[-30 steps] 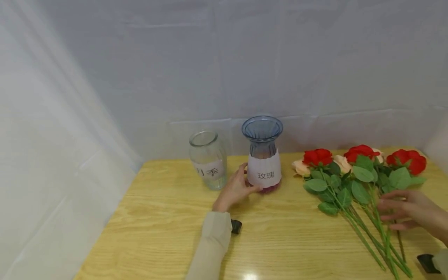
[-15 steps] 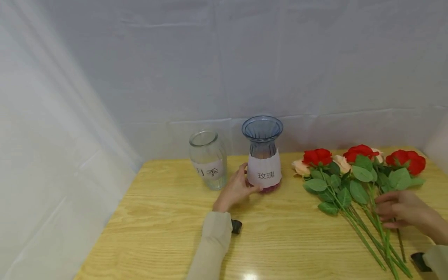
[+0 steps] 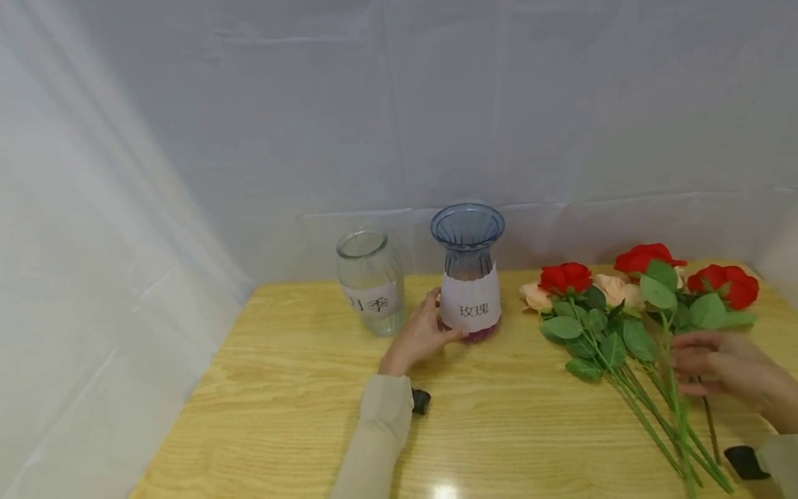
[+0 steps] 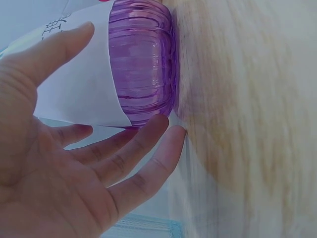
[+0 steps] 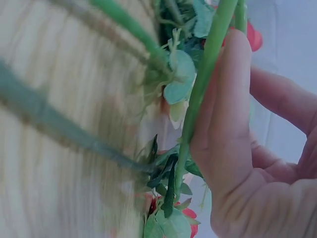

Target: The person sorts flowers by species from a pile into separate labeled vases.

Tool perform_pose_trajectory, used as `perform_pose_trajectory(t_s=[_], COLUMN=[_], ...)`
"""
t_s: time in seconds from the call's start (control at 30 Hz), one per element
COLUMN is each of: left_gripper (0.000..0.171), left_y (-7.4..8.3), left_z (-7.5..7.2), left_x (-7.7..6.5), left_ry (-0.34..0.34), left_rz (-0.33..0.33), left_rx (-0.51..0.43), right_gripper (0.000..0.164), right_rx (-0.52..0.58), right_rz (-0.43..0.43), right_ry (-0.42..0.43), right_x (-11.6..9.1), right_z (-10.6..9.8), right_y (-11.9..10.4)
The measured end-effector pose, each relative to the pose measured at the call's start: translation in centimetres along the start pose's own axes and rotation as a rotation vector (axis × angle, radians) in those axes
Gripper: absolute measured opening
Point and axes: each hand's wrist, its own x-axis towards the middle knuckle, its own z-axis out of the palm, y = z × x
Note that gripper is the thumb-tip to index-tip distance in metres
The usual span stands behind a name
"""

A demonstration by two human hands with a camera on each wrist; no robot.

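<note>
A ribbed glass vase point(image 3: 467, 256), blue at the top and purple at its base, stands upright with a white paper label around its body. My left hand point(image 3: 419, 339) holds its lower left side, thumb across the front of the label and fingers reaching round the back, as the left wrist view shows at the purple base point(image 4: 143, 62). Over at the right, my right hand point(image 3: 726, 366) grips a red rose point(image 3: 645, 258) by its green stem point(image 5: 205, 79). That rose's head sits slightly above the flowers around it.
Left of the blue vase stands a clear glass vase point(image 3: 370, 270), also labelled. Several red and pale peach roses point(image 3: 614, 290) lie on the wooden table point(image 3: 299, 416), leafy stems crossing toward the front. A white sheet point(image 3: 349, 138) hangs behind the table.
My right hand has moved in to the stems and taken hold of a red rose, whose head has risen a little. The left hand and vase stay put.
</note>
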Motion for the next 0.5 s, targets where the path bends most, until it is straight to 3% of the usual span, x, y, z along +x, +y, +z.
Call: perform_pose_trajectory(t_s=[0.33,0.5], left_gripper=[0.084,0.084], left_y=[-0.3,-0.3], left_z=[0.0,0.0], left_x=[0.1,0.1], left_ry=[-0.001,-0.001], left_rz=[0.011,0.014], left_rx=[0.000,0.009], right_gripper=[0.052,0.021], right_rx=[0.088,0.248], right_rz=[-0.051,-0.071], right_ry=[0.029,0.017], right_x=[0.1,-0.1], right_z=[-0.4,-0.5], right_y=[0.6,1.1])
